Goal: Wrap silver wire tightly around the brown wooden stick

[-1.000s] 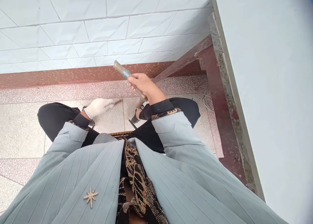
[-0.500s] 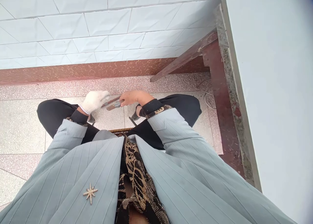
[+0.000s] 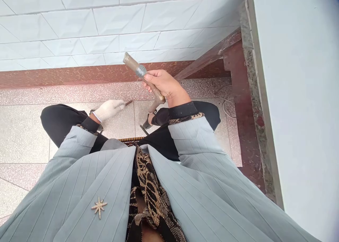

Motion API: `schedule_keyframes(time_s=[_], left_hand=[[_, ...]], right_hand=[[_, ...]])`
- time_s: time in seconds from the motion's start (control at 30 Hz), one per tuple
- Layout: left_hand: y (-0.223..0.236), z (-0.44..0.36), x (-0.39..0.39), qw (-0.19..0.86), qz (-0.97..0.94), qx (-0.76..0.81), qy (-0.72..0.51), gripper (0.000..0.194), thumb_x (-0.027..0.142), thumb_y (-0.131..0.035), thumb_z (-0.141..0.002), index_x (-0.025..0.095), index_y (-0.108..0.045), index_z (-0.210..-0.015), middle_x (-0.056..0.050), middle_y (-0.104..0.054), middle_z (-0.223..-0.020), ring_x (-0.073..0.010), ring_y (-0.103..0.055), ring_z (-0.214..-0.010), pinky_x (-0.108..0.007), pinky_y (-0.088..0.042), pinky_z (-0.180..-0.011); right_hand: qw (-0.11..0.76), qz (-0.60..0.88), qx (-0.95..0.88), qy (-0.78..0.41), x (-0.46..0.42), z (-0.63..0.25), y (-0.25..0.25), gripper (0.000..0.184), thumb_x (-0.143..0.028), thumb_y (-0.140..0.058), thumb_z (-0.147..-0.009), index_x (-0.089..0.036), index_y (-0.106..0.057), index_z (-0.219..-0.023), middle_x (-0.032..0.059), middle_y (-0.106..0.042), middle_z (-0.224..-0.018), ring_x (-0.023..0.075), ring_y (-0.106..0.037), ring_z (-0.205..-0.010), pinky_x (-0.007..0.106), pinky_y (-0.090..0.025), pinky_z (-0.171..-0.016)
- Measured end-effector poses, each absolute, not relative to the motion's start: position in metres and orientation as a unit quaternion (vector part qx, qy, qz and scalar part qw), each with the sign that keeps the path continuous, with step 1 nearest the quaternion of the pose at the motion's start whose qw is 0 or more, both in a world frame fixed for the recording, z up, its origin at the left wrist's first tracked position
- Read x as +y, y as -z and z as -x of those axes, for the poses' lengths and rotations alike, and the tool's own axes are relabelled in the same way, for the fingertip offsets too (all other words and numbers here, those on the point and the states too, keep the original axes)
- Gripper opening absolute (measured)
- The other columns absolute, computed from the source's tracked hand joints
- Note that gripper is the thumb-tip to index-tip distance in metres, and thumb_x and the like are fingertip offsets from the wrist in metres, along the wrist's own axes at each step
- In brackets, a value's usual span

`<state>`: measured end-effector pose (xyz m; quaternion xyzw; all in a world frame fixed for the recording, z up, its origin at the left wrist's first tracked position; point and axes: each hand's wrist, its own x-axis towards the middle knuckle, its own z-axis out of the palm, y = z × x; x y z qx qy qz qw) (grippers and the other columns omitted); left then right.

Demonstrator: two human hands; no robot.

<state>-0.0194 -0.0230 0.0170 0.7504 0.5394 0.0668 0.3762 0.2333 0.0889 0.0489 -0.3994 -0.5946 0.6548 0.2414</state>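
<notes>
My right hand (image 3: 165, 84), bare, is closed around the shaft of a brown wooden tool (image 3: 156, 90). Silvery wire is wound around it just above my fingers, and a pale brown, blunt end slants up to the left. Its lower end bends like a branch below my palm. In a white knitted glove, my left hand (image 3: 110, 109) is closed on a thin reddish-brown stick (image 3: 128, 103), whose tip sticks out to the right. The rest of the stick is hidden in the glove. The two hands are apart.
A white tiled wall (image 3: 100, 21) with a red-brown skirting (image 3: 66, 75) stands ahead. To the right are a dark red wooden frame (image 3: 238, 83) and a large white surface (image 3: 299, 94). A pale cord (image 3: 226, 109) lies on the speckled floor (image 3: 21, 129) beside the frame.
My right hand has lifted the wooden tool up and to the right, away from my left hand, and turned its wire-bound end upward. The left hand has shifted slightly right, still gripping the stick.
</notes>
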Motion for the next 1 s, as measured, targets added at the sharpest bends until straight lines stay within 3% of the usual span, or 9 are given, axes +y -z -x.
schedule_keyframes(time_s=[0.13, 0.27, 0.37, 0.47, 0.57, 0.83, 0.93, 1.0], left_hand=[[-0.018, 0.011, -0.028, 0.393, -0.765, 0.508, -0.047, 0.030, 0.037, -0.042, -0.101, 0.021, -0.064, -0.088, -0.001, -0.064, -0.080, -0.0163, -0.057, -0.073, -0.029, -0.042, -0.074], [-0.020, 0.013, -0.029, 0.385, -0.785, 0.483, -0.041, 0.033, 0.037, -0.041, -0.102, 0.021, -0.062, -0.083, -0.001, -0.065, -0.078, -0.0158, -0.059, -0.074, -0.029, -0.043, -0.075], [-0.021, 0.018, -0.028, 0.367, -0.794, 0.482, -0.051, 0.030, 0.035, -0.042, -0.101, 0.021, -0.065, -0.089, -0.001, -0.068, -0.080, -0.0163, -0.062, -0.077, -0.029, -0.045, -0.077], [-0.024, 0.024, -0.025, 0.328, -0.785, 0.521, -0.063, 0.029, 0.033, -0.043, -0.100, 0.021, -0.068, -0.093, -0.002, -0.070, -0.083, -0.0179, -0.064, -0.079, -0.030, -0.046, -0.078], [-0.025, 0.030, -0.021, 0.294, -0.770, 0.561, -0.076, 0.029, 0.033, -0.044, -0.098, 0.021, -0.070, -0.095, -0.003, -0.073, -0.089, -0.0200, -0.065, -0.084, -0.031, -0.047, -0.078], [-0.018, 0.035, -0.017, 0.276, -0.751, 0.594, -0.084, 0.030, 0.034, -0.043, -0.099, 0.020, -0.069, -0.095, -0.006, -0.074, -0.093, -0.0219, -0.067, -0.088, -0.034, -0.049, -0.082], [-0.014, 0.032, -0.018, 0.301, -0.748, 0.587, -0.074, 0.026, 0.032, -0.047, -0.097, 0.019, -0.069, -0.094, -0.006, -0.074, -0.093, -0.0214, -0.067, -0.088, -0.033, -0.050, -0.083], [-0.013, 0.028, -0.019, 0.327, -0.743, 0.578, -0.083, 0.025, 0.030, -0.048, -0.097, 0.019, -0.070, -0.095, -0.006, -0.074, -0.095, -0.0205, -0.068, -0.089, -0.033, -0.051, -0.085]], right_hand=[[0.185, 0.494, -0.612, -0.589, 0.091, -0.223, -0.035, 0.024, -0.036, -0.070, -0.096, -0.019, -0.058, -0.084, 0.0014, -0.057, -0.067, 0.0118, -0.048, -0.058, 0.024, -0.041, -0.053], [0.025, 0.531, -0.736, -0.419, 0.092, -0.214, -0.031, 0.016, -0.030, -0.063, -0.098, -0.015, -0.069, -0.096, 0.0075, -0.064, -0.077, 0.0192, -0.059, -0.072, 0.031, -0.044, -0.066], [-0.110, 0.472, -0.818, -0.309, 0.089, -0.208, -0.028, 0.018, -0.029, -0.065, -0.096, -0.013, -0.073, -0.096, 0.0126, -0.070, -0.089, 0.0240, -0.063, -0.087, 0.032, -0.041, -0.072], [-0.232, 0.377, -0.837, -0.323, 0.082, -0.203, -0.024, 0.013, -0.026, -0.067, -0.093, -0.015, -0.074, -0.092, 0.0091, -0.069, -0.083, 0.0198, -0.061, -0.079, 0.030, -0.038, -0.067], [-0.300, 0.293, -0.795, -0.438, 0.074, -0.200, -0.024, 0.011, -0.022, -0.065, -0.094, -0.014, -0.072, -0.091, 0.0029, -0.063, -0.072, 0.0140, -0.055, -0.066, 0.027, -0.039, -0.065], [-0.260, 0.164, -0.717, -0.625, 0.068, -0.206, -0.050, 0.023, -0.034, -0.077, -0.089, -0.016, -0.064, -0.082, -0.0045, -0.053, -0.063, 0.0106, -0.049, -0.061, 0.025, -0.039, -0.064], [-0.186, 0.203, -0.729, -0.627, 0.071, -0.215, -0.060, 0.030, -0.037, -0.076, -0.091, -0.017, -0.059, -0.077, -0.0041, -0.052, -0.064, 0.0096, -0.047, -0.060, 0.024, -0.038, -0.063], [-0.092, 0.268, -0.725, -0.628, 0.072, -0.221, -0.065, 0.029, -0.039, -0.071, -0.095, -0.017, -0.059, -0.080, -0.0029, -0.054, -0.067, 0.0096, -0.046, -0.061, 0.024, -0.039, -0.063]])
